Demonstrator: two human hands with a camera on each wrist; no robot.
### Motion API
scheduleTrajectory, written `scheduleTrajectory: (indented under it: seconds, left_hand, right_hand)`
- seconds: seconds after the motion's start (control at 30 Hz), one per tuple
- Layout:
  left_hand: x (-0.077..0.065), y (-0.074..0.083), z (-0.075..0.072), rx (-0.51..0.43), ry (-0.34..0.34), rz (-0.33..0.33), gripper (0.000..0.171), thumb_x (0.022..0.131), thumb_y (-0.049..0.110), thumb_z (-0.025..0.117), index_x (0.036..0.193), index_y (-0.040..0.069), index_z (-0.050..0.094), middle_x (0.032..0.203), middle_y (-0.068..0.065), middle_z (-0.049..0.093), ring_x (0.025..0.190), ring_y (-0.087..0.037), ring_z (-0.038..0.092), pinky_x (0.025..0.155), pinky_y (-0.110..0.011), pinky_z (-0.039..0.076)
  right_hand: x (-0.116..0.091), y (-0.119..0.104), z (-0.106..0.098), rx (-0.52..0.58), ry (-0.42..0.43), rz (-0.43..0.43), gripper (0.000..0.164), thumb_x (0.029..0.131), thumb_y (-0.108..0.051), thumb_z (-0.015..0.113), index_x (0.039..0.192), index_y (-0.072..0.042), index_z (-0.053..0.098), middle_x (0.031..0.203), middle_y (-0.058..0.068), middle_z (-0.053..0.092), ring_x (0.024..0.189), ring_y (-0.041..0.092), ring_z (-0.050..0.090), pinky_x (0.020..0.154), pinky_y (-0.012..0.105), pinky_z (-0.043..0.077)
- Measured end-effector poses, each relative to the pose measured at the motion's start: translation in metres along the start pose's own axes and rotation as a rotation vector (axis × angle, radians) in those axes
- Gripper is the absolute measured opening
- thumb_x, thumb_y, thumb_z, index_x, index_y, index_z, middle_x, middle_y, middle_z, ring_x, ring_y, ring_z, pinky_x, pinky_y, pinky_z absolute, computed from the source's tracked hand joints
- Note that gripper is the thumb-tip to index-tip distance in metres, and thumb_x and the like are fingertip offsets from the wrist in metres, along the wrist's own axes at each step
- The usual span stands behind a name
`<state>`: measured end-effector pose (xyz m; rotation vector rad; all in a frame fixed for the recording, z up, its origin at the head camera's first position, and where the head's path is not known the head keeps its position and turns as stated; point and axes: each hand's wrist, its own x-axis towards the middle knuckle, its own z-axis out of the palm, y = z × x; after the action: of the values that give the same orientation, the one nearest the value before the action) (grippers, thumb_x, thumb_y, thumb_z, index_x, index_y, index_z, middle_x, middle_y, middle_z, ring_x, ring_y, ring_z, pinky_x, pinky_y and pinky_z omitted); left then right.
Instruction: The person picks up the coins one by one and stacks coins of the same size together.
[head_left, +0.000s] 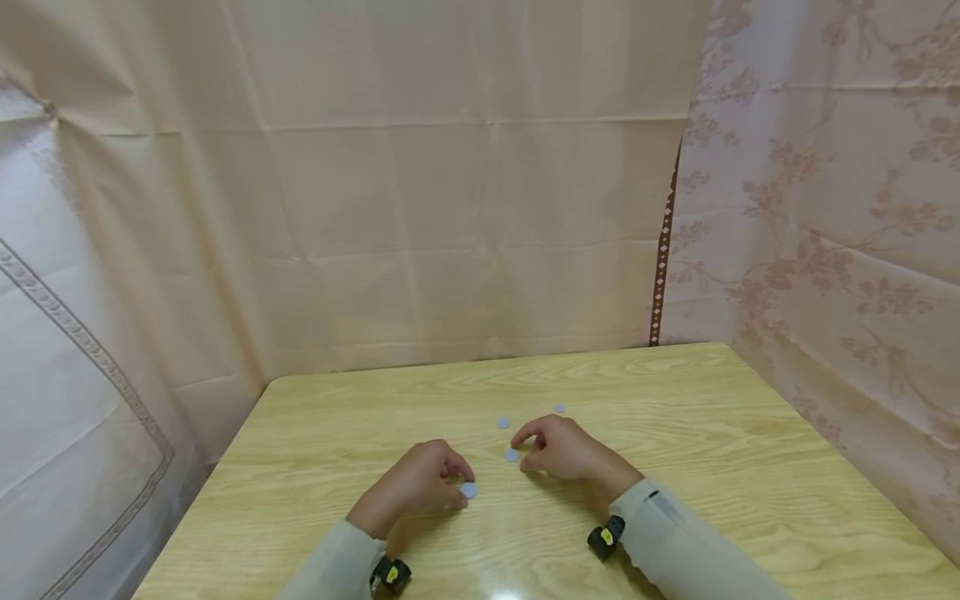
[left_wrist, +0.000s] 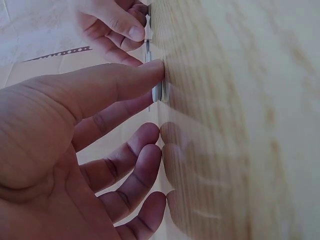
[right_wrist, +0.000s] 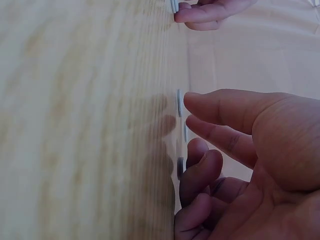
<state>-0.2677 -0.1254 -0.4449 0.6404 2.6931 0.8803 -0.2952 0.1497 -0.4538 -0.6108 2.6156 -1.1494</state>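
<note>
Fingers and thumb of the left hand (head_left: 420, 481) pinch a flat, round, pale bluish-white disc (head_left: 468, 491) close to the glossy yellow wood-grain table (head_left: 315, 425); whether it rests on the wood cannot be told. The right hand (head_left: 564, 450) is unclenched, index finger and thumb apart, with nothing visibly held between them.

What could go wrong seems mostly a matter of thinness. The left pinch has little rim to bear on, so a slight tilt or harder squeeze could send its disc slipping out to the right. Opposite, the shiny surface may let a second pale round disc (head_left: 512, 455) skate away if a fingertip nudges it, and pressing from above would probably pin it flat rather than raise it.

The pinched disc sits at the right end of the left hand, index fingertip on its far side, thumb on its near side. The second disc lies on the table just left of the right hand's fingertips; whether they touch it is unclear. A third pale round disc (head_left: 503, 423) lies farther off, slightly left of the second, and a fourth pale round disc (head_left: 559, 408) is farther still, to the right, just beyond the right hand's knuckles.
</note>
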Motion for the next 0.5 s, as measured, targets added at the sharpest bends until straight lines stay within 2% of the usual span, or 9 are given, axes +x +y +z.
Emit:
scheduleTrajectory:
  seconds: [0.17, 0.5]
  left_hand:
    - [-0.0028, -0.0005, 0.0006, -0.013, 0.015, 0.007, 0.02, 0.076, 0.016, 0.092, 0.094, 0.02, 0.082, 0.101, 0.003, 0.067, 0.093, -0.018, 0.058, 0.084, -0.043, 0.051]
    - [-0.0005, -0.0006, 0.0016, -0.024, 0.021, 0.013, 0.02, 0.076, 0.016, 0.092, 0.093, 0.021, 0.082, 0.098, 0.004, 0.066, 0.09, -0.017, 0.056, 0.08, -0.04, 0.049]
  right_hand:
    - [0.0061, 0.0002, 0.003, -0.005, 0.001, -0.017, 0.027, 0.089, -0.012, 0.08, 0.116, -0.012, 0.077, 0.066, -0.003, 0.055, 0.055, 0.01, 0.044, 0.05, 0.023, 0.037]
    - [0.0098, 0.001, 0.0001, 0.006, 0.008, 0.006, 0.016, 0.088, -0.01, 0.081, 0.104, -0.014, 0.081, 0.058, -0.003, 0.055, 0.048, 0.009, 0.041, 0.046, 0.023, 0.034]
